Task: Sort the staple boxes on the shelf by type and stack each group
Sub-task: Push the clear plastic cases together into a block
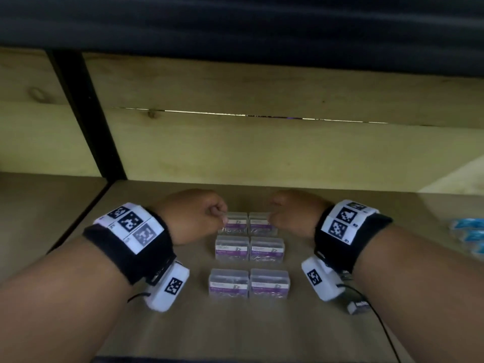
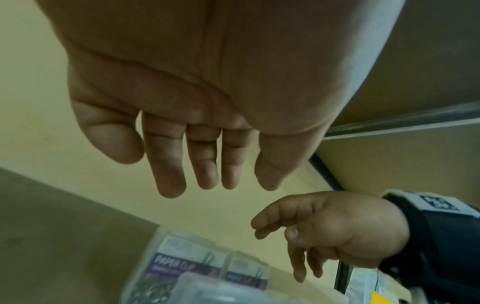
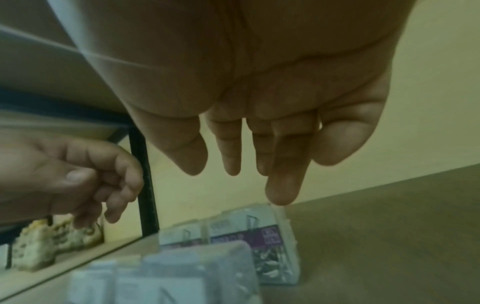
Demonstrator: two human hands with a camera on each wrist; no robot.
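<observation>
Six clear plastic boxes with purple labels lie on the shelf in two columns of three. The back pair (image 1: 237,223) sits between my hands, the middle pair (image 1: 231,248) and front pair (image 1: 228,283) lie nearer to me. My left hand (image 1: 214,213) hovers at the back-left box and my right hand (image 1: 275,218) at the back-right box (image 1: 262,224). In the left wrist view my left hand's fingers (image 2: 171,164) hang loose above the boxes (image 2: 187,265) and hold nothing. The right hand's fingers (image 3: 280,174) hang just above a box (image 3: 272,242), also empty.
A wooden back panel (image 1: 262,148) and a black upright post (image 1: 89,113) bound the bay, with a dark shelf overhead. Blue packets (image 1: 468,234) lie at the right edge. A cable with a small plug (image 1: 358,307) trails under my right wrist. Yellowish lumpy items (image 3: 52,244) fill the neighbouring bay.
</observation>
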